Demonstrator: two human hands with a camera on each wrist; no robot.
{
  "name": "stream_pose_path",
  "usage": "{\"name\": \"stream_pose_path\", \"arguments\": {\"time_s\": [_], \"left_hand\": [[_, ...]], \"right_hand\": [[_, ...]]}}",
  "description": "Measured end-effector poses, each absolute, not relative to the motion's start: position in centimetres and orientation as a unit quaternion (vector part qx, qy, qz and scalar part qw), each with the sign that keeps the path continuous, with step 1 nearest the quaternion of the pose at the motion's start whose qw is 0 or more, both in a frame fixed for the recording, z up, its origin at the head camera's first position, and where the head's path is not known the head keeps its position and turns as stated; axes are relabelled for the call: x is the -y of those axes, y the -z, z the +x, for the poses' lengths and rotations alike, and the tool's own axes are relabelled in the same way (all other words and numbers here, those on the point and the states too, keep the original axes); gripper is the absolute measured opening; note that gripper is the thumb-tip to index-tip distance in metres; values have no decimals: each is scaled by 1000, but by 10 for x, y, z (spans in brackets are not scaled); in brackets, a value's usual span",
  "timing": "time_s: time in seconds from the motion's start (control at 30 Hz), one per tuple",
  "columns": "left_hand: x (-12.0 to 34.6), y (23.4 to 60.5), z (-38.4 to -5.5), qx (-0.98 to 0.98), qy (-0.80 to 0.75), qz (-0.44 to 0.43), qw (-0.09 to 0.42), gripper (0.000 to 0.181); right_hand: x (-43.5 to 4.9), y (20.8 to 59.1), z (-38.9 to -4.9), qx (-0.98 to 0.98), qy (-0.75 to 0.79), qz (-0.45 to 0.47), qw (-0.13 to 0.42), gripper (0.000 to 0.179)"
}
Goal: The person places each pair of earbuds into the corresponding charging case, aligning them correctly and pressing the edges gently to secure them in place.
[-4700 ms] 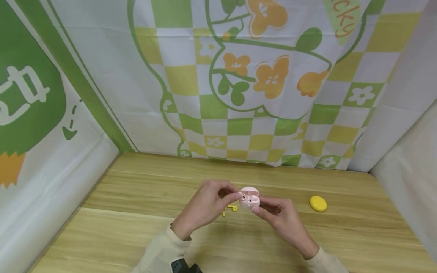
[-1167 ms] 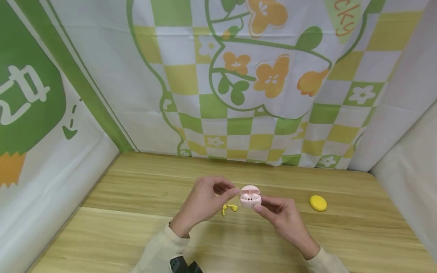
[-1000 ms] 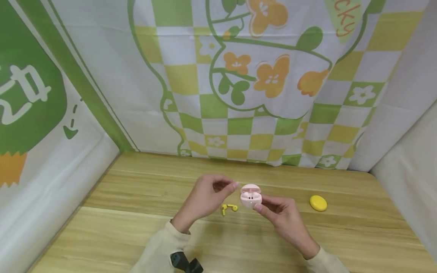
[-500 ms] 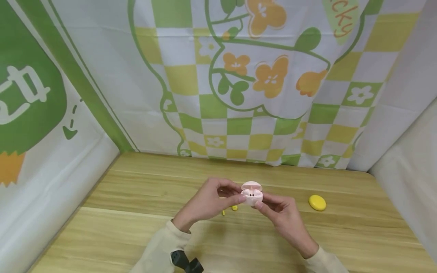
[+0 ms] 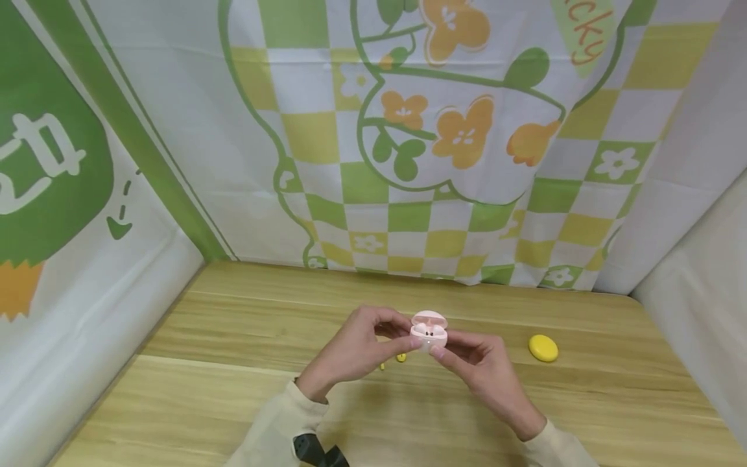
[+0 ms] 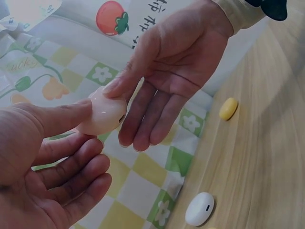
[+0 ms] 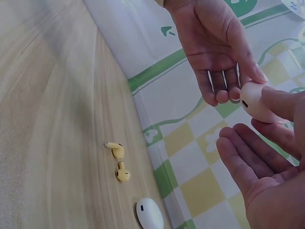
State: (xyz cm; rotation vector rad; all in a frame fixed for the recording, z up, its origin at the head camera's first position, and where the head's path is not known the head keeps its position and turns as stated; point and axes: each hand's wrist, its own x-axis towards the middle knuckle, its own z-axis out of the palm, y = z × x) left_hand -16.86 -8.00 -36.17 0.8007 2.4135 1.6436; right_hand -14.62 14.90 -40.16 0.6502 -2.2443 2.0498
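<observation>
Both hands hold a pink earbud case (image 5: 428,336) above the table, its lid raised and two earbuds seated inside in the head view. My left hand (image 5: 358,344) pinches the case's left side between thumb and fingers. On the opposite side, my right hand (image 5: 484,366) grips it with thumb in front and fingers behind. From the left wrist view, the case (image 6: 102,114) shows its smooth underside and a small dark port. Two yellow earbuds (image 7: 122,174) lie on the table, partly covered by my left hand in the head view.
A round yellow case (image 5: 543,348) lies on the wooden table (image 5: 233,402) to the right. Another white case (image 6: 199,209) rests on the table in the wrist views. Patterned cloth (image 5: 408,214) hangs at the table's back edge.
About a second ago my left hand hovered apart, left of the case; it has since moved right and taken hold of the case's side. My right hand has kept its grip throughout.
</observation>
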Motion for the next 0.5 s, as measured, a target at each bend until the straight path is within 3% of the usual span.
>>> {"name": "stream_pose_path", "arguments": {"time_s": [0.5], "left_hand": [[85,365,-172,-793,-550,253,68,22]], "right_hand": [[-150,402,-148,719,-658,221,9,27]]}}
